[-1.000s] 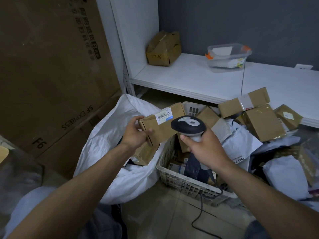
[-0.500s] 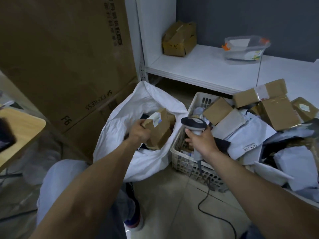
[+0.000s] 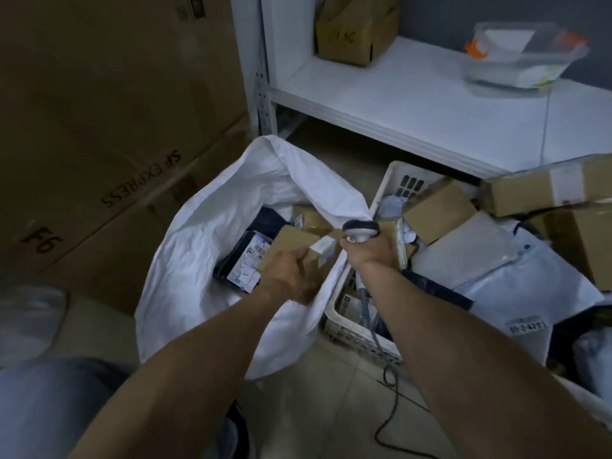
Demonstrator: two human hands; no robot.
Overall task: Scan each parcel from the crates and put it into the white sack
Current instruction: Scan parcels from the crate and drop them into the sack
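The sack (image 3: 198, 246) stands open on the floor at left, its mouth gaping upward, with a black packet (image 3: 243, 263) and other parcels lying inside. The box (image 3: 294, 241) hangs over that mouth, just inside the right rim and above the packet. The left hand (image 3: 289, 281) grasps its near end from below and behind, so the box lies ahead of the hand, its labelled corner pointing right toward the scanner (image 3: 361, 228). The right hand (image 3: 369, 255) is clenched round the scanner's handle, just beside the box, over the crate (image 3: 347, 329). The drop is likely straight down; the left hand is the nearer.
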